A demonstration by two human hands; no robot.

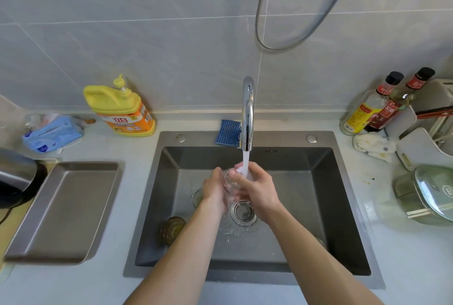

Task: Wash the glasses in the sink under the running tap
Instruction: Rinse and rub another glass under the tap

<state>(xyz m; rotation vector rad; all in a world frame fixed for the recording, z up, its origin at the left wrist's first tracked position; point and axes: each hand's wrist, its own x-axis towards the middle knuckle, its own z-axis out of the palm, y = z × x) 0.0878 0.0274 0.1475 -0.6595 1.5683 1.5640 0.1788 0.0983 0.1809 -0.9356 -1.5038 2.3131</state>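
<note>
A clear glass (229, 182) sits between both hands over the dark sink (343, 206), under the stream from the chrome tap (248, 113). My left hand (214, 189) grips its left side; my right hand (257, 189) wraps its right side, with water running over the fingers. Another glass (197, 197) stands on the sink floor just left of my left hand, partly hidden by it. An amber ribbed glass (171, 230) stands at the sink's front left. The drain strainer (243, 212) lies below the hands.
A grey metal tray (63, 209) lies left of the sink, a yellow dish-soap bottle (120, 108) behind it. A blue sponge (228, 132) rests by the tap base. Sauce bottles (375, 106), a cloth (372, 145) and a lidded pot (426, 194) crowd the right counter.
</note>
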